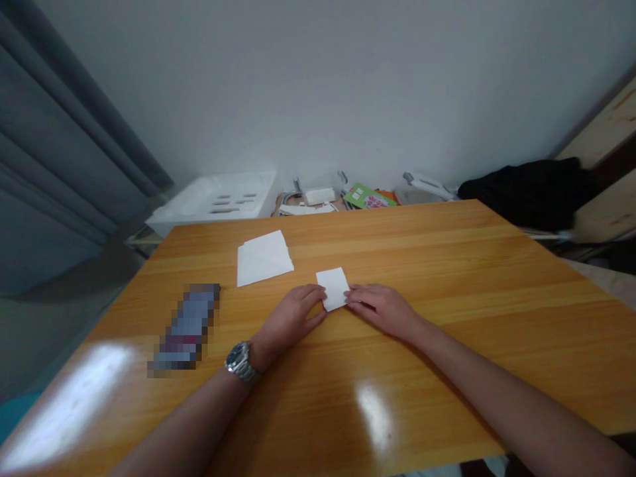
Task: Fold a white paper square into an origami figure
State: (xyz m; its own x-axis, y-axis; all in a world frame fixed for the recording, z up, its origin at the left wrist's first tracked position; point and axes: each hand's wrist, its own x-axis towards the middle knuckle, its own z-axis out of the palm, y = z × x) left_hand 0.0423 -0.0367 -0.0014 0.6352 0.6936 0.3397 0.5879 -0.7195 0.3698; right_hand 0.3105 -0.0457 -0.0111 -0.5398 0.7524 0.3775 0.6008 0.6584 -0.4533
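Note:
A small white piece of folded paper [333, 289] lies on the wooden table [427, 265] between my hands. My left hand [297, 313], with a metal watch [240, 362] on its wrist, pinches the paper's left edge between thumb and fingers. On the opposite side, my right hand [381, 308] has its fingertips closed on the right edge of the same paper. Farther back and to the left, larger white sheets of paper [264, 258] lie flat, apart from both hands.
A blurred-out, phone-shaped object [186, 328] lies on the table's left side. Behind the table stand a white tray-like piece [218, 192], a green booklet [368, 197] and assorted clutter. Dark cloth [527, 192] is heaped at the back right; a grey curtain [64, 119] hangs left.

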